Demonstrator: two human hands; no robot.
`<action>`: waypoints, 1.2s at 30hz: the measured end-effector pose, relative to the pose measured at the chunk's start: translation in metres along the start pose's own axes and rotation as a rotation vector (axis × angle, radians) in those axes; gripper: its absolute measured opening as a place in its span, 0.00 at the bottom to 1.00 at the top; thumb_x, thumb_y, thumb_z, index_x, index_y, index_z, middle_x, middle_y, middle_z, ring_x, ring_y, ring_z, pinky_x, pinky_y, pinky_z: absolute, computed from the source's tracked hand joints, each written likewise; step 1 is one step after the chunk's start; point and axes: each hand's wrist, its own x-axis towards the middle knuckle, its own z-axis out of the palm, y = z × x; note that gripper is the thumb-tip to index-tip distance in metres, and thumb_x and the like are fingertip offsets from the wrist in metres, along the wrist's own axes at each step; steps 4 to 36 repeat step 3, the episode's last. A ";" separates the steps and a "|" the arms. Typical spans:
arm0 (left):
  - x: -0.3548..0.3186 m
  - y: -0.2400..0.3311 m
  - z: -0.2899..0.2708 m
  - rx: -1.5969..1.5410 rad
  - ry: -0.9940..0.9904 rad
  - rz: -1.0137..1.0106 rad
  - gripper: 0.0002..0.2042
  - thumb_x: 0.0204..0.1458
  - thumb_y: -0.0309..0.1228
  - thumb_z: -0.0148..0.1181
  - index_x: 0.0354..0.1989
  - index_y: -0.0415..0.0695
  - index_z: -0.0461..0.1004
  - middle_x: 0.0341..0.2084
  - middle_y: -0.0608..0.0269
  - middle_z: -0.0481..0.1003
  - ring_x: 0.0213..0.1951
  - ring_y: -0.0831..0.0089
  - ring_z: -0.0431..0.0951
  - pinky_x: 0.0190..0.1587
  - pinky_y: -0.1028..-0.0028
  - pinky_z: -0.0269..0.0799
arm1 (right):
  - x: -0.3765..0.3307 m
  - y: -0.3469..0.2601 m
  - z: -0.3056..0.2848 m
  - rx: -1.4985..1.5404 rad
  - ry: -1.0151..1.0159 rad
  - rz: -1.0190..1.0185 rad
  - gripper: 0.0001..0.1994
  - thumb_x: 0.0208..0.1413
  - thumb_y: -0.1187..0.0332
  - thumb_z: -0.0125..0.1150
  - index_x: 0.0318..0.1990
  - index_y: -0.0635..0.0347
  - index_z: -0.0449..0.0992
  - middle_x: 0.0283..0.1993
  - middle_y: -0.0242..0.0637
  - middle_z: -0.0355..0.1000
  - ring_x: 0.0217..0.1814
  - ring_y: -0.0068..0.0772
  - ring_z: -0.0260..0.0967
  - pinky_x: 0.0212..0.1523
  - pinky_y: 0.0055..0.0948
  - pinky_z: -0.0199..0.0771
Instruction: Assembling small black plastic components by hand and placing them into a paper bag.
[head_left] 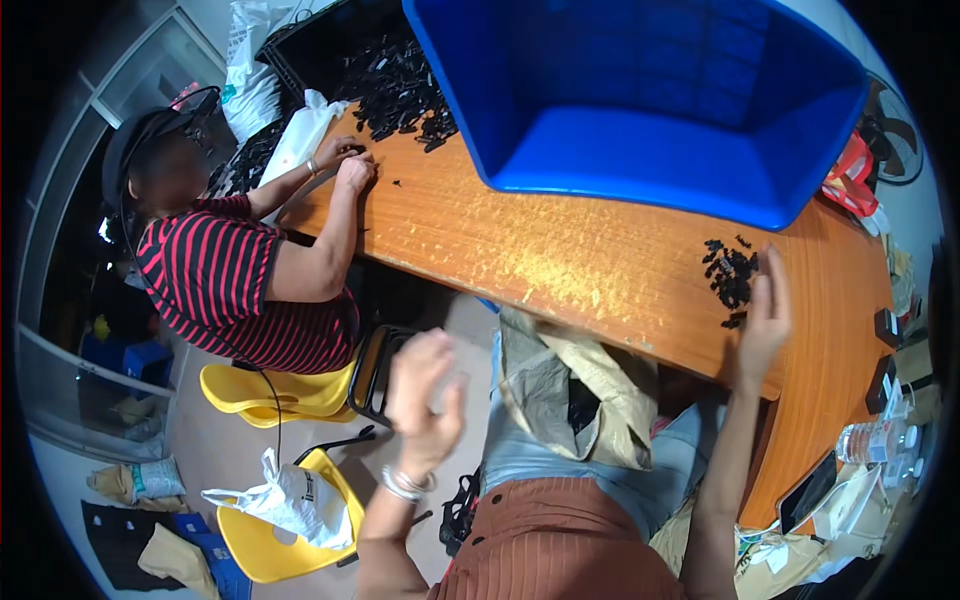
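My right hand [768,318] rests at the right part of the wooden table [600,270], its fingers stretched out beside a small heap of black plastic parts [730,275]. Nothing shows in its grip. Slightly blurred, my left hand [425,390] is raised left of my lap, away from the table, with thumb and fingers apart and nothing visible in it. A tan sack [620,405] lies over my lap, its mouth agape below the table edge.
A big blue bin [620,165] lies tipped on the table, facing me. At the far left, a co-worker in a striped shirt [215,255] handles small pieces near a larger black pile [405,95]. Yellow chairs [245,540] stand to my left; a phone [808,490] and bottles [870,442] lie right.
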 end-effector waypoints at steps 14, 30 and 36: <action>0.078 0.024 -0.055 -0.090 0.333 0.452 0.16 0.54 0.36 0.46 0.40 0.34 0.68 0.35 0.44 0.73 0.37 0.51 0.73 0.51 0.52 0.64 | 0.003 -0.110 -0.010 0.230 0.118 -0.228 0.21 0.59 0.74 0.45 0.60 0.67 0.57 0.53 0.46 0.65 0.56 0.34 0.63 0.52 0.28 0.65; 0.078 0.024 -0.055 -0.090 0.333 0.452 0.16 0.54 0.36 0.46 0.40 0.34 0.68 0.35 0.44 0.73 0.37 0.51 0.73 0.51 0.52 0.64 | 0.003 -0.110 -0.010 0.230 0.118 -0.228 0.21 0.59 0.74 0.45 0.60 0.67 0.57 0.53 0.46 0.65 0.56 0.34 0.63 0.52 0.28 0.65; 0.078 0.024 -0.055 -0.090 0.333 0.452 0.16 0.54 0.36 0.46 0.40 0.34 0.68 0.35 0.44 0.73 0.37 0.51 0.73 0.51 0.52 0.64 | 0.003 -0.110 -0.010 0.230 0.118 -0.228 0.21 0.59 0.74 0.45 0.60 0.67 0.57 0.53 0.46 0.65 0.56 0.34 0.63 0.52 0.28 0.65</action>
